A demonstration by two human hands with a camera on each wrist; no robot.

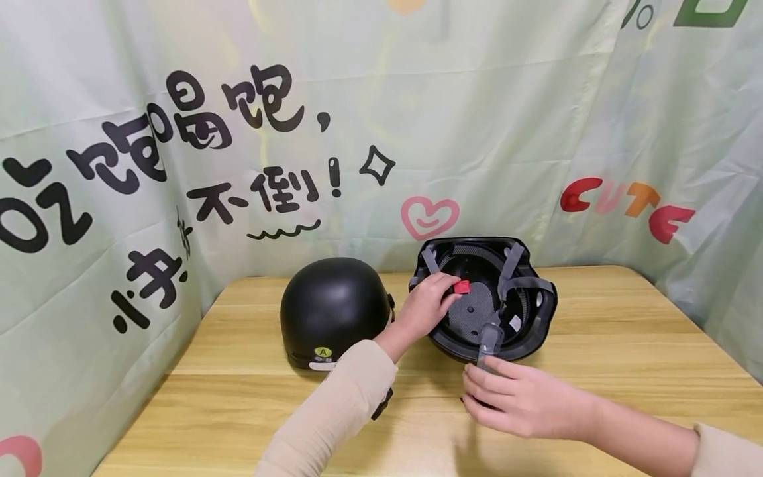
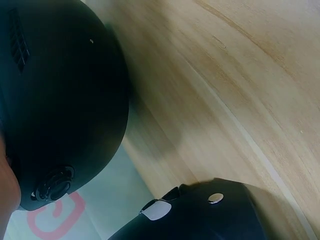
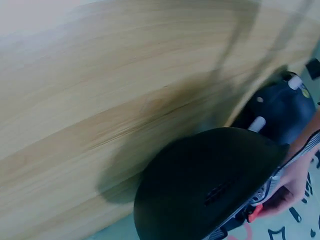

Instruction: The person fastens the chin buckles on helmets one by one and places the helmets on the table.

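Observation:
An upturned black helmet [image 1: 539,331] lies with its lined inside facing me, grey straps [image 1: 509,265] running across it. At its left rim my left hand [image 1: 420,308] pinches a red buckle piece [image 1: 461,287] between thumb and fingers. The same red buckle piece [image 3: 254,214] shows beside the helmet's edge in the right wrist view. Below the front rim, my right hand [image 1: 524,401] grips the grey strap end [image 1: 490,338], which is pulled toward me and has a clear wrapping on it. The palm side of the right hand is hidden.
A second black helmet [image 1: 334,311] stands dome up at the left, with a yellow round sticker [image 1: 322,352]; my left forearm passes over its front right side. A dark buckle [image 1: 383,404] lies near that sleeve. A printed curtain [image 1: 489,132] hangs behind the wooden table [image 1: 620,344].

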